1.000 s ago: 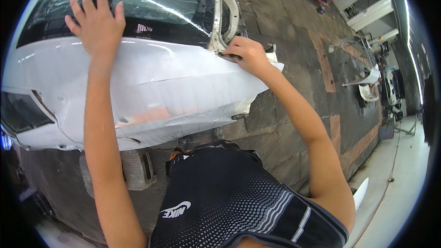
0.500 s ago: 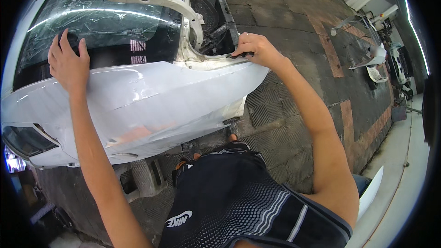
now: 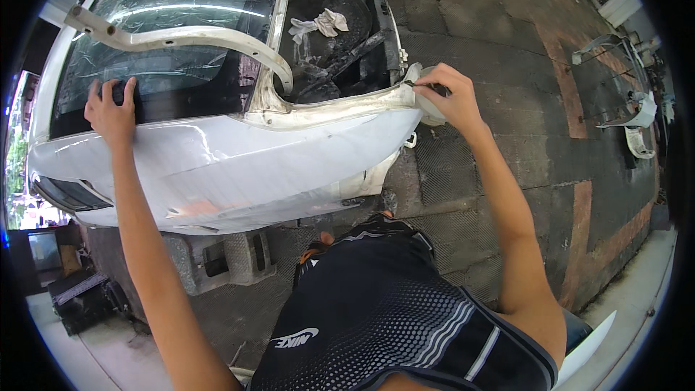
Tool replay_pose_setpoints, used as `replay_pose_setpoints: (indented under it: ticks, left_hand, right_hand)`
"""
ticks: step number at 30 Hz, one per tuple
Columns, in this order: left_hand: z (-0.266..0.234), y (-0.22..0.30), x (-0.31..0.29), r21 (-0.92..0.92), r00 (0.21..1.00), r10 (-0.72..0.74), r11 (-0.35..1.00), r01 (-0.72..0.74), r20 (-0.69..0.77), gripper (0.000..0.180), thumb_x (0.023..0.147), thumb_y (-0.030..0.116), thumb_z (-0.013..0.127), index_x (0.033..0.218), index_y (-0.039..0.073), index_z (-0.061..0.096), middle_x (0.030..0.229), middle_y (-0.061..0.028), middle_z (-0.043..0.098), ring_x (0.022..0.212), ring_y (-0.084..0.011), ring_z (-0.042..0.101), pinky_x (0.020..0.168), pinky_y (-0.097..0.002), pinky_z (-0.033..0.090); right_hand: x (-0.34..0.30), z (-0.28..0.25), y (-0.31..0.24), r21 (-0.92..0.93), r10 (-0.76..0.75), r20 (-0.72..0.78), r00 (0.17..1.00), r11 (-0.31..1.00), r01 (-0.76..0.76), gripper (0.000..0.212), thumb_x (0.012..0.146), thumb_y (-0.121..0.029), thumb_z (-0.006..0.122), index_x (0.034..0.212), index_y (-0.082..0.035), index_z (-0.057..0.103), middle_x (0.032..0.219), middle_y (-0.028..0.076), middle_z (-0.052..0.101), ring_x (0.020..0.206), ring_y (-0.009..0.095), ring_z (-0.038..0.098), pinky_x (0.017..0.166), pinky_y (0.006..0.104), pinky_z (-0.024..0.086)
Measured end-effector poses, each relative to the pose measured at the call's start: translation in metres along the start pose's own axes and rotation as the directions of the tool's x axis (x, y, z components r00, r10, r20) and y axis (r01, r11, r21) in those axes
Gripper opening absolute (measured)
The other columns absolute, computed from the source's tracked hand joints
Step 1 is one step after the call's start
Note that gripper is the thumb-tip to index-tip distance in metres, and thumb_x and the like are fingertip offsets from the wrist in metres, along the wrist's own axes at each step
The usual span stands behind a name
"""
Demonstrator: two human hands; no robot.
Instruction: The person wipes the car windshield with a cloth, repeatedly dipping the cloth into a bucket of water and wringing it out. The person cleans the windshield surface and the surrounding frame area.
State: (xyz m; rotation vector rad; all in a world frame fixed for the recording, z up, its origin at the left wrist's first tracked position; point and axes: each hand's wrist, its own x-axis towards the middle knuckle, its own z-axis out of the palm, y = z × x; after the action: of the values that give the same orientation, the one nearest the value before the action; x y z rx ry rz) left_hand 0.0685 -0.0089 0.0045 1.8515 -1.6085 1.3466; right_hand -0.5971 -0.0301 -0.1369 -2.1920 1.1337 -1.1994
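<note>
A white car body (image 3: 239,159) without its trunk lid fills the upper left. My left hand (image 3: 112,116) is at the lower edge of the dark rear window (image 3: 177,94), its fingers curled around a black rounded object (image 3: 119,92) that they mostly hide. My right hand (image 3: 456,101) is at the rear corner of the fender, beside the end of the trunk channel (image 3: 347,108). Thumb and fingers there pinch a small dark strip (image 3: 436,89), partly covered by the hand. Between my hands, a curved white hinge arm (image 3: 181,38) rises over the glass.
Crumpled white cloth (image 3: 329,23) lies in the open trunk. A grey step stool (image 3: 217,261) stands below the car's side. Loose car parts (image 3: 637,119) rest on the floor at right, and a black box (image 3: 83,297) is at lower left.
My right hand has moved outward along the trunk edge to the fender's rear corner. The whole view has shifted, bringing more of the trunk into sight. My left hand stays by the window edge.
</note>
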Motion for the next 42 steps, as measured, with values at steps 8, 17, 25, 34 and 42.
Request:
replay_pose_setpoints:
  ticks: [8,17,25,34,42]
  left_hand:
    - [-0.060,0.126,-0.017,-0.395,0.963,0.197,0.912,-0.110,0.185,0.023,0.088,0.008,0.074,0.109,0.017,0.070,0.101,-0.0060,0.068,0.097,-0.0322,0.065,0.083,-0.0447,0.055]
    - [-0.075,0.199,-0.013,-0.366,0.874,0.297,0.918,-0.151,0.384,0.025,0.095,0.031,0.073,0.080,0.012,0.068,0.073,-0.0053,0.068,0.066,-0.0308,0.070,0.060,-0.0440,0.055]
    - [-0.093,0.207,-0.020,-0.390,0.954,-0.005,0.912,0.128,0.301,0.024,0.098,0.030,0.072,0.086,0.009,0.073,0.084,-0.0099,0.075,0.075,-0.0321,0.072,0.066,-0.0432,0.056]
    - [-0.210,0.136,-0.185,-0.310,0.732,-0.596,0.664,0.680,0.329,0.022,0.102,0.020,0.073,0.102,-0.002,0.072,0.092,-0.0132,0.073,0.084,-0.0246,0.069,0.079,-0.0377,0.054]
    - [-0.320,0.150,-0.485,0.122,0.392,-0.631,0.613,0.780,0.669,0.030,0.096,0.033,0.076,0.095,0.003,0.072,0.093,-0.0190,0.074,0.088,-0.0419,0.071,0.078,-0.0497,0.055]
  right_hand:
    - [-0.053,-0.001,-0.018,0.211,0.165,-0.218,0.962,0.970,-0.119,0.014,0.085,-0.003,0.086,0.097,-0.001,0.079,0.087,0.003,0.069,0.078,0.011,0.060,0.069,0.0265,0.045]
    - [-0.073,0.006,-0.018,0.310,0.283,-0.186,0.941,0.926,-0.217,0.015,0.085,-0.004,0.086,0.097,0.001,0.078,0.087,0.004,0.070,0.080,0.013,0.062,0.074,0.0264,0.046]
    - [-0.103,0.006,0.000,0.356,0.406,-0.102,0.908,0.867,-0.348,0.018,0.088,-0.005,0.086,0.101,0.003,0.076,0.088,0.001,0.065,0.082,0.009,0.057,0.075,0.0241,0.044]
    - [-0.230,-0.018,0.045,0.332,0.826,-0.048,0.562,0.544,-0.771,0.021,0.097,-0.017,0.080,0.106,0.002,0.076,0.095,0.005,0.072,0.089,0.013,0.066,0.086,0.0281,0.053]
    - [-0.152,0.020,-0.060,0.266,0.489,-0.168,0.856,0.858,-0.439,0.030,0.098,-0.013,0.078,0.122,0.003,0.072,0.111,0.012,0.077,0.104,0.018,0.071,0.094,0.0320,0.055]
